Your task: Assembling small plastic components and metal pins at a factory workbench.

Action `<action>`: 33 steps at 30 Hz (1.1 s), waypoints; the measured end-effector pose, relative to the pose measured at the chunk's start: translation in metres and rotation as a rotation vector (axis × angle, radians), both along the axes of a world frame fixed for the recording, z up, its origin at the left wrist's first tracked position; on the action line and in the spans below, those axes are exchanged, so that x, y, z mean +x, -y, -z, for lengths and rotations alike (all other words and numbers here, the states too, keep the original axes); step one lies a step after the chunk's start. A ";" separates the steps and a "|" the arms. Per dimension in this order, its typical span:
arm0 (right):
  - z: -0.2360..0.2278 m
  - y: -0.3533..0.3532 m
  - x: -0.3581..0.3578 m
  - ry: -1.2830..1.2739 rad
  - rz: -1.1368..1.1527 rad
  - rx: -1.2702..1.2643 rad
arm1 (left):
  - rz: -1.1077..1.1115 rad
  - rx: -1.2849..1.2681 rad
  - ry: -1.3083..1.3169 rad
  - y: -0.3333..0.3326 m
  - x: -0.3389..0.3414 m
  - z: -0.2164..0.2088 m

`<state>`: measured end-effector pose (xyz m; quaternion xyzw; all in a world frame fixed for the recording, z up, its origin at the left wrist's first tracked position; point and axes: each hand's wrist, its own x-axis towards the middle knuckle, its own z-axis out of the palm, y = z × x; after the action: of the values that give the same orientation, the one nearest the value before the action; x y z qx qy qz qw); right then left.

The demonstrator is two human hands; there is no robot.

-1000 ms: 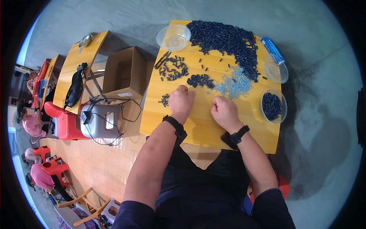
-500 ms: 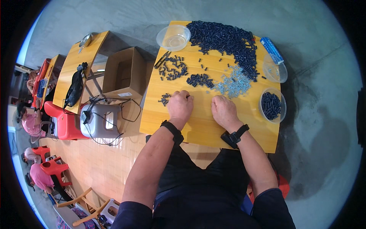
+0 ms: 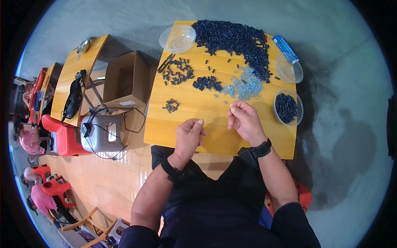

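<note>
Item pinched in right hand (image 3: 245,121) too small to be identified, left hand (image 3: 189,134) contents hidden by curled fingers, people at left rim cut off, blurred, table's near edge covered by forearms.

Both hands hover low over the yellow wooden counter (image 3: 182,120): left hand (image 3: 189,134) loosely curled, right hand (image 3: 244,120) pinching fingertips together near the heap of small silvery screws (image 3: 244,87). Big pile of small black plastic cylinders (image 3: 231,37) beyond.
</note>
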<state>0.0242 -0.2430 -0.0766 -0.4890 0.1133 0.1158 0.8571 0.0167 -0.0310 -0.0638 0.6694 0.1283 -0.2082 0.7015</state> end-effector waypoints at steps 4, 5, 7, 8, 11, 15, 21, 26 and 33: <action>-0.018 -0.007 -0.012 -0.026 -0.001 0.226 | 0.011 -0.170 -0.115 0.003 -0.018 -0.017; -0.021 -0.009 -0.015 -0.029 -0.014 0.267 | 0.009 -0.171 -0.114 0.001 -0.020 -0.019; -0.030 -0.013 -0.019 -0.022 -0.038 0.266 | 0.026 -0.257 -0.143 -0.003 -0.024 -0.025; -0.034 -0.015 -0.023 -0.017 -0.057 0.264 | 0.027 -0.258 -0.141 -0.003 -0.026 -0.030; -0.044 -0.024 -0.031 -0.012 -0.046 0.231 | 0.091 -0.282 -0.145 -0.007 -0.029 -0.045; -0.058 -0.041 -0.043 -0.032 0.010 0.163 | 0.136 -0.427 -0.107 -0.013 -0.035 -0.052; -0.065 -0.052 -0.056 0.084 -0.104 0.082 | 0.171 -0.461 -0.023 -0.018 -0.044 -0.058; -0.074 -0.060 -0.063 0.201 -0.120 -0.142 | 0.180 -0.476 0.061 -0.023 -0.049 -0.057; -0.088 -0.069 -0.072 0.297 -0.070 -0.266 | 0.228 -0.418 0.179 -0.025 -0.049 -0.061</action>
<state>-0.0474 -0.1743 0.0116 -0.6133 -0.0172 0.0562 0.7876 -0.0323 -0.0058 -0.0028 0.5357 -0.0564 -0.2478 0.8052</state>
